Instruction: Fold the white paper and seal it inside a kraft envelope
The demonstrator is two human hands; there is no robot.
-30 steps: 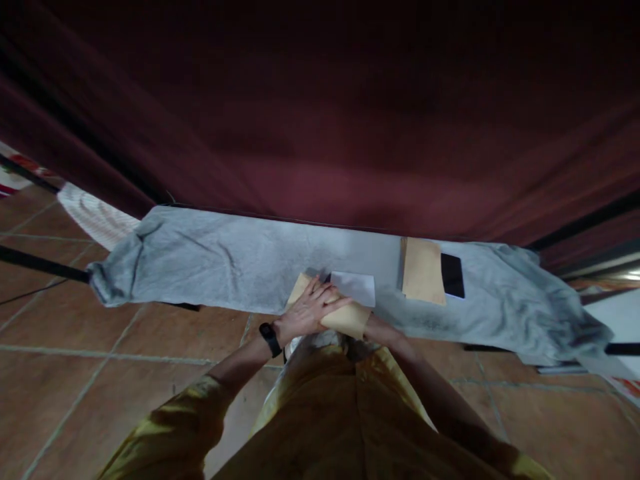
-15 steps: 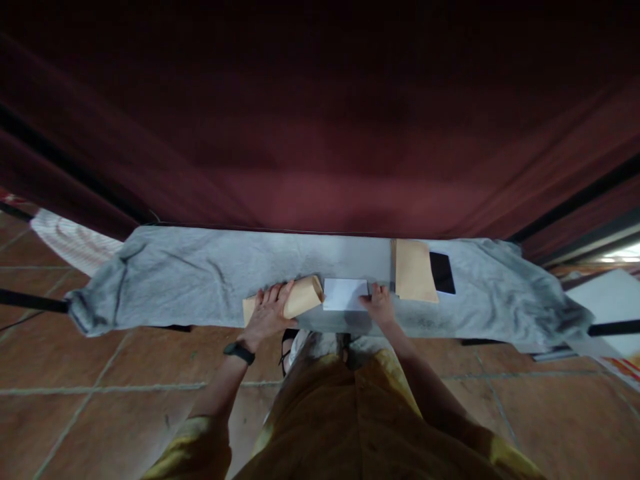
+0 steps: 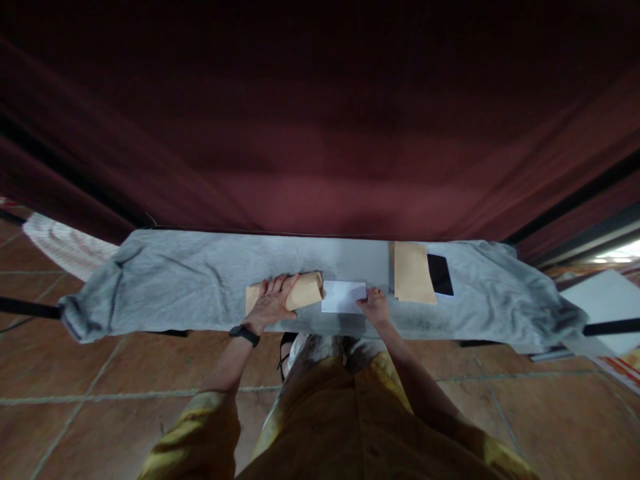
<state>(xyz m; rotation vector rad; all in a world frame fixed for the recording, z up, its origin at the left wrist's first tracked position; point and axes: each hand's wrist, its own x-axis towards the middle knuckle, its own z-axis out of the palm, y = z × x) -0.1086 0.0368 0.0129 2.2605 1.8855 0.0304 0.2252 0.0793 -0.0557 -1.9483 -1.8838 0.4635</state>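
My left hand (image 3: pixel 273 303) lies flat, fingers stretched, on a brown envelope (image 3: pixel 305 291) whose right end bulges open. Just right of it a white folded paper (image 3: pixel 343 297) rests on the grey cloth (image 3: pixel 190 280). My right hand (image 3: pixel 375 307) touches the paper's right edge with curled fingers; I cannot make out a grip. A black watch sits on my left wrist.
A stack of brown envelopes (image 3: pixel 411 272) and a black phone (image 3: pixel 440 274) lie to the right on the cloth-covered narrow table. A dark red curtain (image 3: pixel 320 133) hangs behind. Tiled floor (image 3: pixel 100 407) lies below, with white sheets (image 3: pixel 600 307) at far right.
My left hand slid the brown envelope left, off the white paper, and pressed it flatter. My right hand came out from under it to the paper's right edge.
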